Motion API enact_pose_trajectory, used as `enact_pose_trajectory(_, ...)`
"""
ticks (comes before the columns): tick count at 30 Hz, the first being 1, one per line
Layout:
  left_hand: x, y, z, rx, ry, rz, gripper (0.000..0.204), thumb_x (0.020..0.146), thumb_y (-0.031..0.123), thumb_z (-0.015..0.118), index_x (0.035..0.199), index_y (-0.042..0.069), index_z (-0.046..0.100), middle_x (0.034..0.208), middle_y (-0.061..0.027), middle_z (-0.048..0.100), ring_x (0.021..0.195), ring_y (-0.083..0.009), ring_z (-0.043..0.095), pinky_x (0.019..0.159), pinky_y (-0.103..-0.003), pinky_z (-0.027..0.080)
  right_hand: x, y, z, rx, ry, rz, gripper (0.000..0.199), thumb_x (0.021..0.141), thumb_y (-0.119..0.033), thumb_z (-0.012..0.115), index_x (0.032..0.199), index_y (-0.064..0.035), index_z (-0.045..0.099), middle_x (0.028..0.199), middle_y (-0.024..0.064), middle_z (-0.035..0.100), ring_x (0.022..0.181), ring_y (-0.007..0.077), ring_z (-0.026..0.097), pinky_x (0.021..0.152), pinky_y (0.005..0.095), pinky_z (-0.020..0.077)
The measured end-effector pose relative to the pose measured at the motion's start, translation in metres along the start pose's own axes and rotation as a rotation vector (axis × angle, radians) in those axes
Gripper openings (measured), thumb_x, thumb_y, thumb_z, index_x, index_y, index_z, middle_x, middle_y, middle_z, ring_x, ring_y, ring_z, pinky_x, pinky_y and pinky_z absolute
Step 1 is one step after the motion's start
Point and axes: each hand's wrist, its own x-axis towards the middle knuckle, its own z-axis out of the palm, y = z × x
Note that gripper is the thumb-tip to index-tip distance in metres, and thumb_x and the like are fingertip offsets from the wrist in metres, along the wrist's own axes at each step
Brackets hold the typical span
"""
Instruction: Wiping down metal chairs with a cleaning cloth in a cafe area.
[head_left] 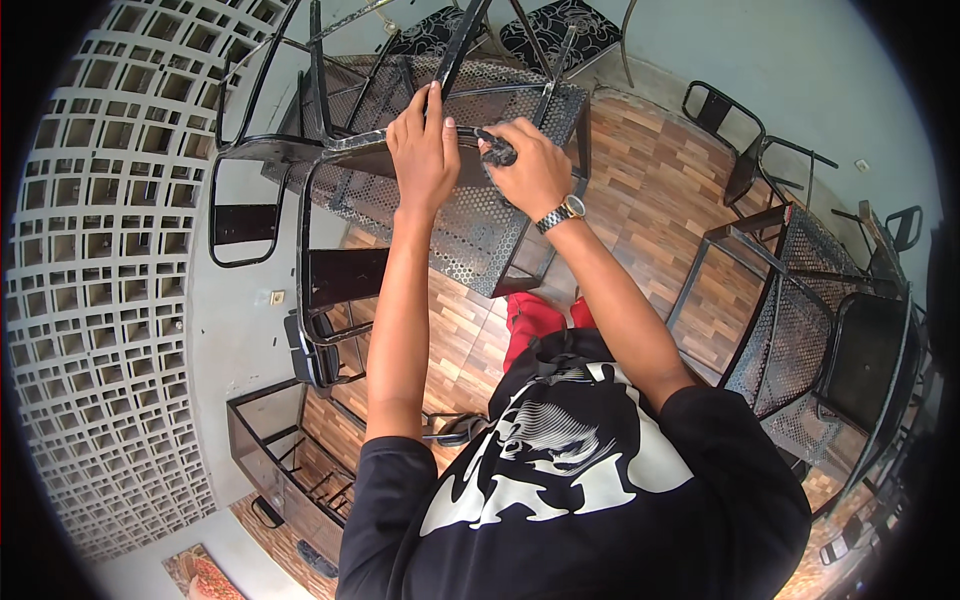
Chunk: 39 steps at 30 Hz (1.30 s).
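Head view: the left hand (pixel 422 145) lies on the worn black frame of an upturned chair (pixel 352 142), fingers extended and thumb held apart, fingertips by a leg. The right hand (pixel 532 168) — a metal-banded watch (pixel 560 213) on its wrist — pinches a small dark object (pixel 498 153) between thumb and fingers, close to the same frame; whether cloth or tool, I cannot quite tell. The chair sits legs-up on a perforated metal table (pixel 475 235), its backrest (pixel 345 276) hanging low — with wood-patterned floor (pixel 640 150) beneath and another perforated table (pixel 775 345) to the right.
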Motion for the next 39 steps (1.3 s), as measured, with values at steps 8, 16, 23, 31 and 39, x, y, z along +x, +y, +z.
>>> enact_pose_trajectory(8,0.006,-0.007,-0.011,-0.117,0.020,0.025,0.048,0.096,0.009,0.051,0.143,0.004,0.051,0.141,-0.0129,0.056,0.125,-0.0300,0.054,0.107,-0.043,0.036,0.011,-0.015,0.004,-0.101,-0.041,-0.125,0.036,0.077,-0.020,0.074,0.113,-0.0193,0.071,0.103,0.0033,0.067,0.090,0.0317,0.068,0.073,0.0434,0.0551)
enact_pose_trajectory(16,-0.007,-0.045,-0.027,-0.086,0.011,0.066,0.039,0.097,0.011,0.055,0.135,0.006,0.059,0.131,-0.0128,0.062,0.130,-0.0360,0.051,0.112,-0.050,0.035,0.014,-0.017,-0.015,-0.184,-0.165,-0.036,0.034,0.077,-0.021,0.072,0.111,-0.0171,0.074,0.103,0.0061,0.065,0.094,0.0319,0.068,0.077,0.0460,0.0556)
enact_pose_trajectory(23,-0.009,-0.044,-0.016,-0.174,0.049,0.064,0.037,0.099,0.013,0.054,0.135,0.006,0.059,0.128,-0.0121,0.061,0.127,-0.0322,0.052,0.111,-0.049,0.034,0.030,-0.045,-0.001,-0.409,-0.131,-0.222,0.035,0.074,-0.016,0.072,0.109,-0.0163,0.075,0.106,0.0030,0.063,0.098,0.0284,0.065,0.079,0.0430,0.0573)
enact_pose_trajectory(31,-0.013,-0.046,-0.012,-0.319,0.093,0.035,0.039,0.098,0.013,0.048,0.135,0.005,0.059,0.130,-0.0137,0.060,0.127,-0.0323,0.052,0.112,-0.048,0.032,0.036,-0.062,0.016,-0.492,-0.165,-0.394,0.034,0.073,-0.009,0.069,0.106,-0.0158,0.076,0.104,0.0024,0.062,0.094,0.0288,0.065,0.075,0.0420,0.0584)
enact_pose_trajectory(39,-0.009,-0.051,-0.018,-0.397,0.137,0.064,0.053,0.081,0.011,0.048,0.132,0.004,0.060,0.130,-0.0149,0.060,0.129,-0.0332,0.050,0.114,-0.048,0.030,0.027,-0.052,0.002,-0.486,-0.146,-0.325,0.040,0.073,-0.009,0.067,0.112,-0.0166,0.073,0.104,0.0025,0.062,0.093,0.0292,0.064,0.079,0.0425,0.0551)
